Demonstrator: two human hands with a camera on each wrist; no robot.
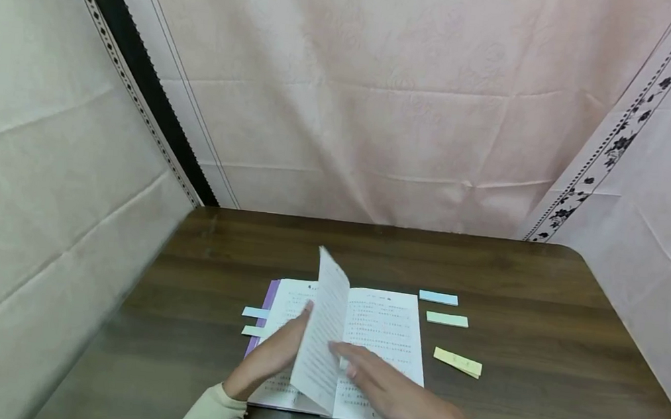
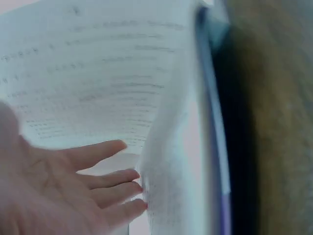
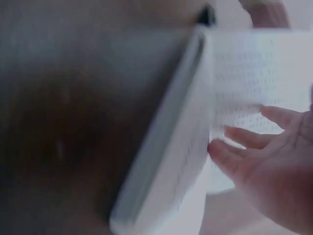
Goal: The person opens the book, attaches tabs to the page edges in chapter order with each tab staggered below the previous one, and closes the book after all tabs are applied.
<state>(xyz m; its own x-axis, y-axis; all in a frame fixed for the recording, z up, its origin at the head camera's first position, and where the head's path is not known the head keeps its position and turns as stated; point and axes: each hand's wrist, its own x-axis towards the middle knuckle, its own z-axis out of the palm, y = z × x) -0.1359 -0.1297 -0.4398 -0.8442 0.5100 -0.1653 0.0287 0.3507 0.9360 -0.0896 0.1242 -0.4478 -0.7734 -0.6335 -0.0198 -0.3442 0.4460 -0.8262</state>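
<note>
An open book with printed pages and a purple cover edge lies on the table. One page stands up from the middle, leaning to the left. Behind that page is the left hand, its fingers partly hidden in the head view. The left wrist view shows that hand with fingers extended, fingertips at the paper near the fold. Over the right-hand page, the right hand reaches its fingertips to the raised page near the spine. Its fingers are spread and fairly straight in the right wrist view.
Blue, green and yellow sticky tabs lie on the wooden table right of the book. A blue tab and a green tab stick out at its left edge. Pale cloth hangs around the table.
</note>
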